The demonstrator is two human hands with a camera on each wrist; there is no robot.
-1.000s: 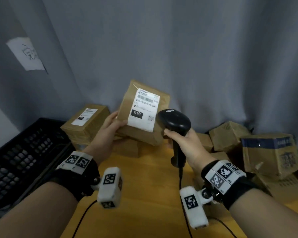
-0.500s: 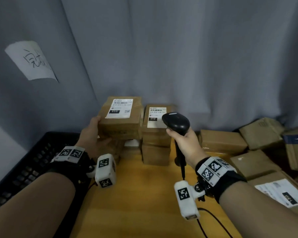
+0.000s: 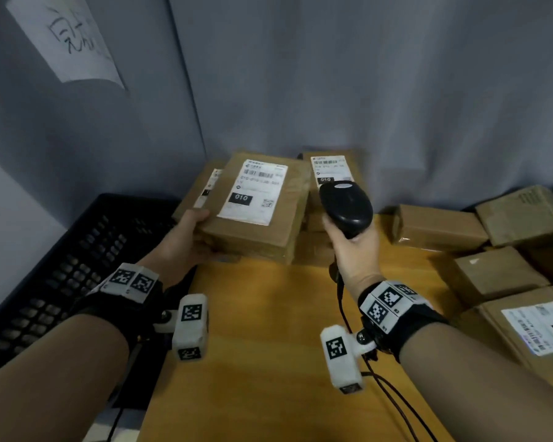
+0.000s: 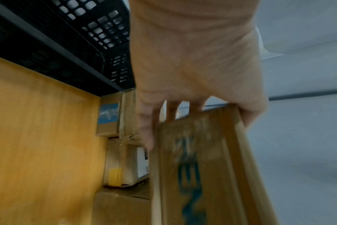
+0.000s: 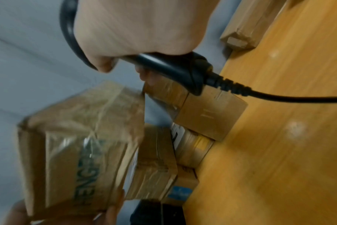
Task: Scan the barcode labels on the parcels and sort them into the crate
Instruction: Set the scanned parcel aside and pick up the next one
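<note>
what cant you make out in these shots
- Label text on the held parcel: head view, too small and blurred.
- Crate contents: head view, cut off by the left edge.
- Scanner trigger: right wrist view, right hand covers it.

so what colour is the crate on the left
Black, with a grid of small holes; the crate shows best in the head view.

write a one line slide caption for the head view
Left hand holds a labelled parcel while right hand grips the scanner.
</note>
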